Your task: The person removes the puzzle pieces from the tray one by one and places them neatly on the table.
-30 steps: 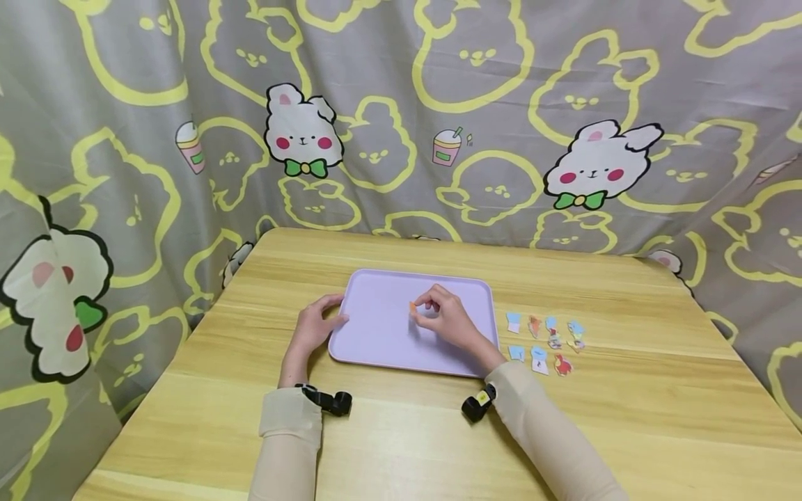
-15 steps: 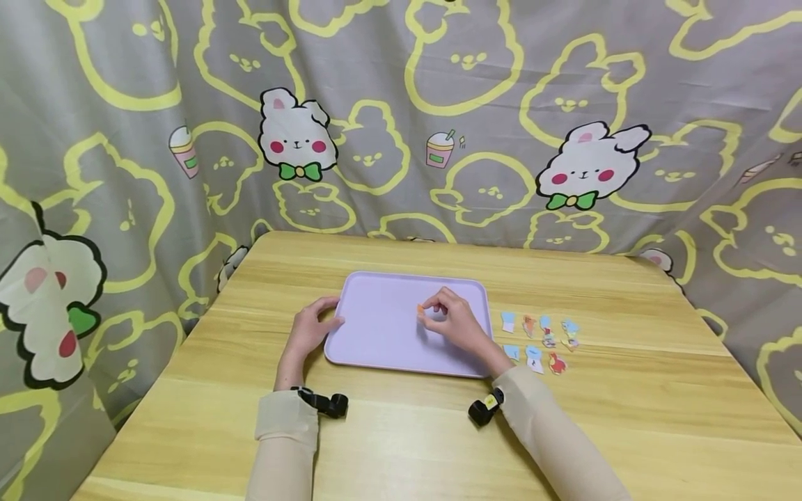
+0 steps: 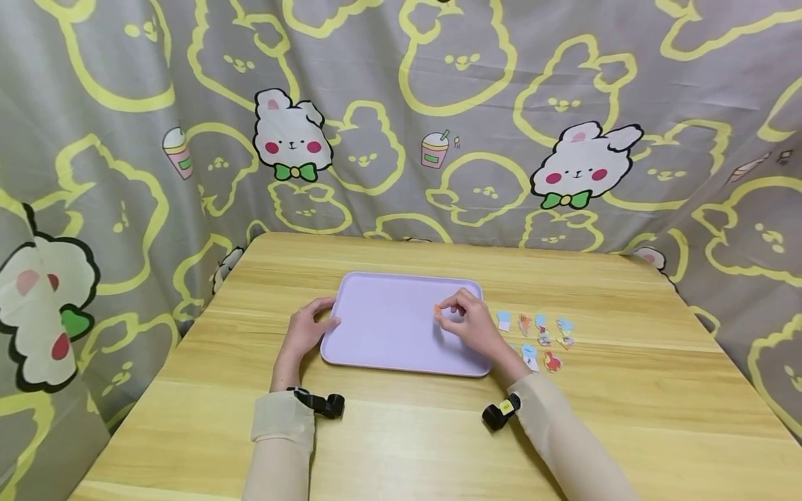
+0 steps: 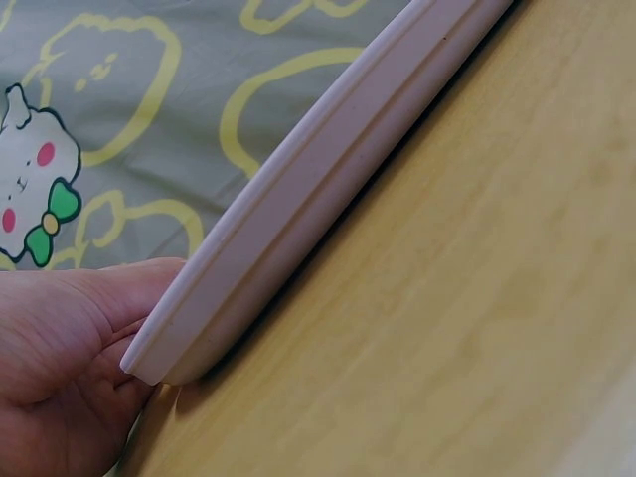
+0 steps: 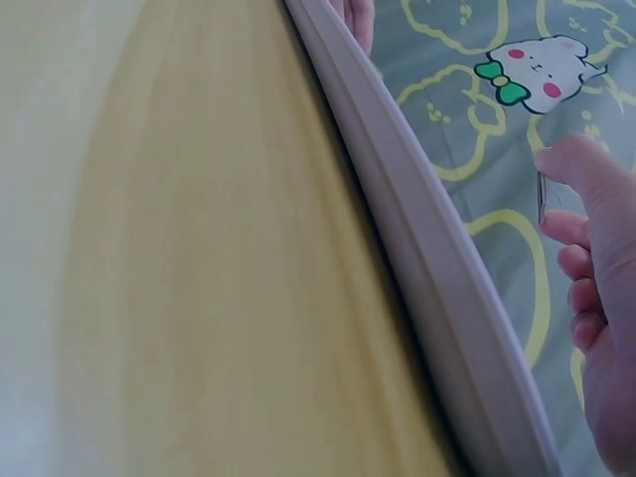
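Observation:
A lilac rectangular tray (image 3: 388, 327) lies on the wooden table. My left hand (image 3: 307, 325) grips its left end, thumb on the rim and the fingers at the outer side; the left wrist view shows this hand (image 4: 60, 368) at the tray's corner. Above the right part of the tray, my right hand (image 3: 473, 325) pinches a small flat orange piece (image 3: 437, 311) between thumb and index finger. From the right wrist, that thin piece (image 5: 542, 197) appears edge-on between the fingertips, its printed face hidden.
Several small paper cutouts lie in two rows right of the tray, among them a blue-and-white one (image 3: 504, 321), an orange one (image 3: 524, 323) and a red one (image 3: 553, 362). My right forearm partly covers the lower row. A patterned curtain (image 3: 376, 229) hangs behind the table.
My right hand has shifted rightward over the tray with the orange piece still pinched. The left hand keeps its place on the tray's edge. The head view has turned slightly.

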`<state>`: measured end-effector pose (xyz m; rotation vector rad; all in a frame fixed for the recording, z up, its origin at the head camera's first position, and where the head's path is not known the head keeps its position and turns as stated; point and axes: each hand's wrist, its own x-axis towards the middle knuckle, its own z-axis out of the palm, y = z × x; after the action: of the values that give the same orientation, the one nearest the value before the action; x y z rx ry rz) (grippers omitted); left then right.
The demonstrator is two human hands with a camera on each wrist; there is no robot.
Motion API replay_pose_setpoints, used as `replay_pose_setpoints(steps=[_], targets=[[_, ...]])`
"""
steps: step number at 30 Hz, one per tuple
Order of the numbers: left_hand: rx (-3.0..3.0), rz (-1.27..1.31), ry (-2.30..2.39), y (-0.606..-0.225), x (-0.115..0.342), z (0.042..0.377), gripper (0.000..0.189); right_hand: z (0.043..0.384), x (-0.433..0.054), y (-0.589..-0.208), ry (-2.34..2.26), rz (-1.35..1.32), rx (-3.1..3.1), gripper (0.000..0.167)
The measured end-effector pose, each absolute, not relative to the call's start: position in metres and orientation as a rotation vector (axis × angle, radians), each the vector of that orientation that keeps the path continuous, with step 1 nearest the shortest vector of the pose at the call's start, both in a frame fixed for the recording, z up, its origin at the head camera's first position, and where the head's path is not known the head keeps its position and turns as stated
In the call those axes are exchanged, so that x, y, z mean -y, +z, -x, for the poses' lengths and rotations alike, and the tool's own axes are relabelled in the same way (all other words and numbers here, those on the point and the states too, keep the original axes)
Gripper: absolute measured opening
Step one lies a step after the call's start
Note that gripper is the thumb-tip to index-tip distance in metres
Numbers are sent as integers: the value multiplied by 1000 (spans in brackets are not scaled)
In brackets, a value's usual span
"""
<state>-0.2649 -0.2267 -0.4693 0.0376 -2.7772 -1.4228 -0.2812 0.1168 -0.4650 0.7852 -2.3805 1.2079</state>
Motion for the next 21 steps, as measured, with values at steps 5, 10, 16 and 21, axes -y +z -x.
replay_pose_setpoints(steps=[5, 10, 16, 21], targets=[[2775, -30, -1426, -469, 226, 264, 48, 278, -128, -465, 1191, -759, 2385, 15], [2759, -21, -1431, -469, 226, 264, 47, 273, -138, -463, 1207, -717, 2405, 15], [2765, -23, -1444, -469, 225, 264, 47, 267, -152, -461, 1192, -653, 2428, 16], [2773, -33, -1442, -469, 227, 265, 48, 261, -164, -459, 1175, -615, 2460, 16]])
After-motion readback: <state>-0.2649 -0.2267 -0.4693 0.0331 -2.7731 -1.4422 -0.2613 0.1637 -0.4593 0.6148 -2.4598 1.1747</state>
